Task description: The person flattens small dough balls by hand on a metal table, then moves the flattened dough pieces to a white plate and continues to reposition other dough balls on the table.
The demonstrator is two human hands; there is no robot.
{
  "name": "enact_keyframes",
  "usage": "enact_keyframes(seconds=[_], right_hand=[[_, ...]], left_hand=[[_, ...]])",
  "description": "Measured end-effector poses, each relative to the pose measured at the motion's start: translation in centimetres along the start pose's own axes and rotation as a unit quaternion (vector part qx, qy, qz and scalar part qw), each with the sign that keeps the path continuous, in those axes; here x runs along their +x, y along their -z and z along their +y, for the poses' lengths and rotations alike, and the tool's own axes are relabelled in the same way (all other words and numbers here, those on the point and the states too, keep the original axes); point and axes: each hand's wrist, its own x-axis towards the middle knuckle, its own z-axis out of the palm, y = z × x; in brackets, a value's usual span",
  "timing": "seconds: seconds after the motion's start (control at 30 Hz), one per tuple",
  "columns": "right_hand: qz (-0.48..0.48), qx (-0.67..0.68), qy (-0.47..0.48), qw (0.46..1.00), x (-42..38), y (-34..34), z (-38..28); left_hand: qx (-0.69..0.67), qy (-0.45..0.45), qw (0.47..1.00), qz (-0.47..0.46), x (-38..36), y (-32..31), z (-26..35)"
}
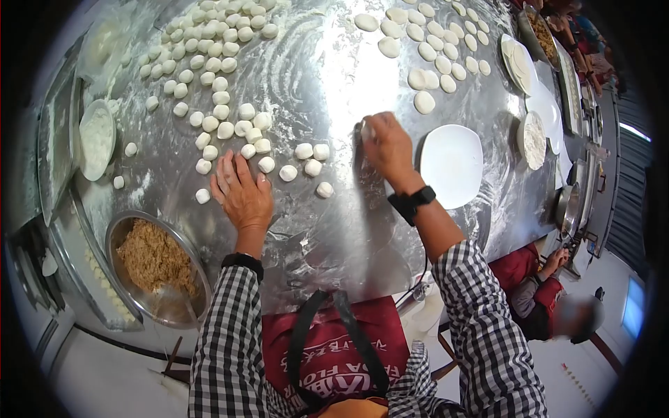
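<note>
My left hand [242, 193] lies on the floured metal table, its fingers spread at the lower edge of the small white dough balls [221, 97]. A dough ball [203, 196] sits just beside its fingertips. My right hand [387, 150] is further right, with its fingers curled together over the table; what they hold, if anything, is hidden. An empty white square plate [451, 166] is right of that hand. Flattened dough rounds [424, 102] are spread above the plate.
A metal bowl of brown filling [157, 258] stands at the lower left. White flour bowls [97, 139] are at the far left and, at the right, another flour bowl [533, 141]. Stacked wrappers [516, 63] lie upper right. A person [550, 296] is at the lower right.
</note>
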Motion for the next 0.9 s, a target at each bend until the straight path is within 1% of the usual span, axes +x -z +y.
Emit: enact_keyframes(seconds=[0.03,0.13,0.17,0.27,0.3,0.4,0.43,0.53,0.57,0.67,0.73,0.9], right_hand=[[0.051,-0.026,-0.011,0.998,0.9,-0.5,-0.1],[0.002,-0.025,-0.002,1.0,1.0,-0.8,-0.8],[0.002,-0.04,0.022,0.999,0.3,-0.8,-0.7],[-0.01,-0.057,-0.029,0.998,-0.9,-0.9,-0.3],[-0.032,-0.057,-0.058,0.996,-0.9,-0.7,-0.7],[0.038,-0.064,0.043,0.996,0.4,-1.0,-1.4],[0.004,-0.005,0.033,0.999,1.0,-0.9,-1.8],[0.064,-0.091,0.093,0.989,2.9,-3.2,-1.6],[-0.004,-0.114,0.064,0.991,2.8,-3.8,-1.7],[-0.011,-0.148,0.07,0.986,2.7,-4.9,-2.6],[-0.03,-0.162,0.056,0.985,2.6,-4.9,-2.9],[-0.055,-0.161,0.036,0.985,2.7,-4.8,-3.7]], left_hand=[[0.004,0.001,1.0,0.0,0.0,0.0,-0.1],[0.008,-0.003,1.0,-0.001,-0.1,-0.2,-0.1],[0.007,-0.005,1.0,0.002,-0.1,-0.2,-0.1],[0.003,0.0,1.0,0.0,-0.1,0.0,-0.1],[0.001,0.001,1.0,-0.002,-0.1,0.0,0.0],[-0.001,-0.003,1.0,0.006,0.1,0.1,0.0],[0.0,0.0,1.0,0.002,0.1,0.1,0.0],[0.003,0.006,1.0,-0.009,0.1,0.2,0.1],[0.004,0.005,1.0,-0.011,0.0,0.3,0.2],[-0.001,0.014,1.0,-0.019,0.2,0.4,0.1],[-0.009,0.011,1.0,-0.023,0.1,0.3,0.3],[-0.012,0.002,0.999,-0.031,0.3,0.7,0.0]])
